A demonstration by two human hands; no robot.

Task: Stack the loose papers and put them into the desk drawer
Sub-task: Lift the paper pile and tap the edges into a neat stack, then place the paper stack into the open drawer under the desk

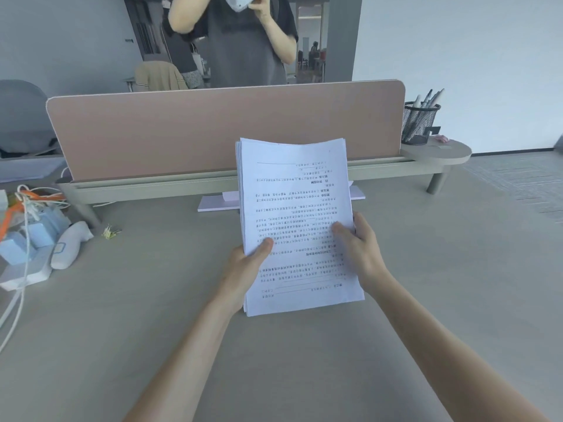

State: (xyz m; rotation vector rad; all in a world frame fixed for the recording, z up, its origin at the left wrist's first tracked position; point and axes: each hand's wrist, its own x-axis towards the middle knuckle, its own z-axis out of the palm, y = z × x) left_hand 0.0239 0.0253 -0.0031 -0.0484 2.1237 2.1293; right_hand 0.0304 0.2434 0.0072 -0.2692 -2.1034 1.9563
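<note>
Sheaf of white printed papers (294,220) stood upright w/ bottom edge on grey counter (426,269), left hand (243,266) & right hand (359,248) fingers clamping its sides, prob. to square edges.

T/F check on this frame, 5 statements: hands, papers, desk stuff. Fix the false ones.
1. Both hands hold the papers. True: left hand on the left edge, right hand on the right edge.
2. The papers lie scattered across the desk. False: they are gathered in one stack.
3. The printed text faces the camera upside down. True.
4. The pen cup stands at the left end of the shelf. False: it is at the right end.
5. An open drawer shows. False: no drawer is in view.
</note>
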